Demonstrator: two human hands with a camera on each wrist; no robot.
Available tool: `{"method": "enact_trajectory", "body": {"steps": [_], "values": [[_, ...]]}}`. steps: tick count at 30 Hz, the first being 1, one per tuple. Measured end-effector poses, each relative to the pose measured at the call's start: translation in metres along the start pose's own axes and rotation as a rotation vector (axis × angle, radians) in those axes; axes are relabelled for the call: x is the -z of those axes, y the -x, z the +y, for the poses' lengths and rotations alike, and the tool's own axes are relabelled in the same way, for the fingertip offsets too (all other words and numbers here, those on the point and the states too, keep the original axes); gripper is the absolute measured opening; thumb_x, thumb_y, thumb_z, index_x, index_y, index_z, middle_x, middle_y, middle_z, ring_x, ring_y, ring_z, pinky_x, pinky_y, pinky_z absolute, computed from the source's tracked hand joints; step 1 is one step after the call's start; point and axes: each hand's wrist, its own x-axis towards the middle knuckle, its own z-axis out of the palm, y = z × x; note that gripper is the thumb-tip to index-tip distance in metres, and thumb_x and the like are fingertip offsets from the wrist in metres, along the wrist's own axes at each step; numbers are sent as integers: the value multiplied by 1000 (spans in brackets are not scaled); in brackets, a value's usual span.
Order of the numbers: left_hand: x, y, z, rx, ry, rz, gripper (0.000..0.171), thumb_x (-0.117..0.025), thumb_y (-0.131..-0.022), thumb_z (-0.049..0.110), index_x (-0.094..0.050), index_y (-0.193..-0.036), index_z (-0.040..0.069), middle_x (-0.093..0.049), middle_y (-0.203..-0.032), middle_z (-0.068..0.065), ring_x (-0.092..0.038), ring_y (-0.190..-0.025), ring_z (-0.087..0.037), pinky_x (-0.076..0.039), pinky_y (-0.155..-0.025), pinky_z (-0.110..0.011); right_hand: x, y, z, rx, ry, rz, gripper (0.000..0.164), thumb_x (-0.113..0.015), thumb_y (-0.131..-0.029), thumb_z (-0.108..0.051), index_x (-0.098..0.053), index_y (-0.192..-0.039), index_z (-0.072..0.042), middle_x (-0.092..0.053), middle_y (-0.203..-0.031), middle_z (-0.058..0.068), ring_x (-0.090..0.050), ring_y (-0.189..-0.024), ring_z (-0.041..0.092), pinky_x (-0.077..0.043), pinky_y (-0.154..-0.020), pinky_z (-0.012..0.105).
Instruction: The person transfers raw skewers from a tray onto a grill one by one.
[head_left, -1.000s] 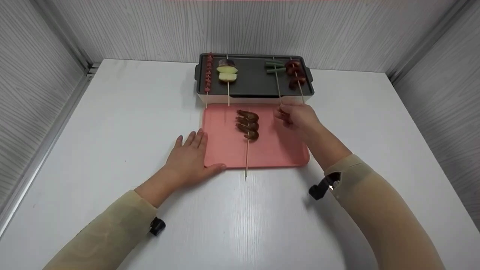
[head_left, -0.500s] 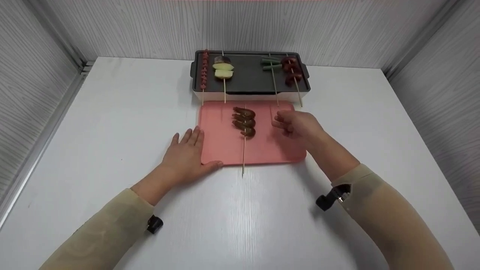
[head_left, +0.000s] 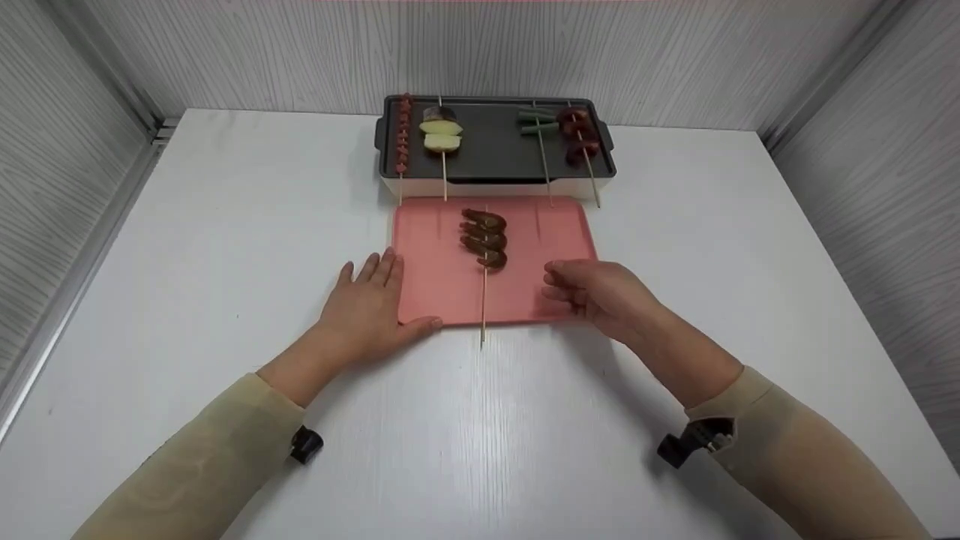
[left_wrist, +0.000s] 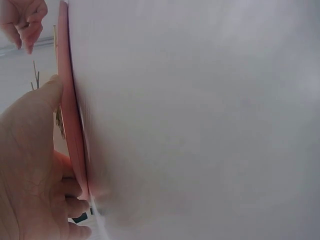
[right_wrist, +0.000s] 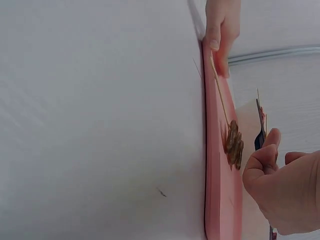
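Observation:
My left hand (head_left: 361,311) lies at the left front corner of a pink tray (head_left: 439,289), fingers straight along its side and thumb on the front rim. On the tray lies a skewer of brown shrimp (head_left: 485,238), its stick passing over the front edge. Above the tray's right side is my right hand (head_left: 611,296), fingers loosely bent and holding nothing. Behind the tray stands a dark grill (head_left: 491,142). On its right lie a green vegetable skewer (head_left: 538,122) and a skewer of dark red curled pieces (head_left: 579,136).
At the grill's left are a thin skewer of small red pieces (head_left: 403,135) and a skewer with pale yellow slices (head_left: 441,135). The white table (head_left: 262,225) spreads around the tray. A grey wood-grain panel (head_left: 480,49) rises behind the grill.
My right hand has let go of the green vegetable skewer and drawn back toward me over the tray. That skewer stays on the grill. My left hand keeps its place on the tray.

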Motion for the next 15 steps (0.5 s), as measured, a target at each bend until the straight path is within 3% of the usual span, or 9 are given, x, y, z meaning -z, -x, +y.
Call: {"method": "enact_trajectory", "body": {"steps": [7, 15], "values": [[0, 0, 0, -3, 6, 7, 116, -41, -98, 81, -17, -164, -11, -18, -171, -30, -20, -158, -47, -16, -125, -67, -7, 15, 18, -18, 73, -70, 41, -61, -109, -20, -60, -141, 6, -73, -114, 10, -73, -98, 17, -51, -79, 29], [0, 0, 0, 1, 11, 1, 116, -41, -98, 81, -16, -164, -11, -17, -171, -29, -19, -158, -47, -15, -125, -67, -21, 23, 36, -43, 111, -141, 37, -61, -109, -19, -64, -137, 5, -77, -111, 10, -75, -99, 18, -53, -80, 28]]}}
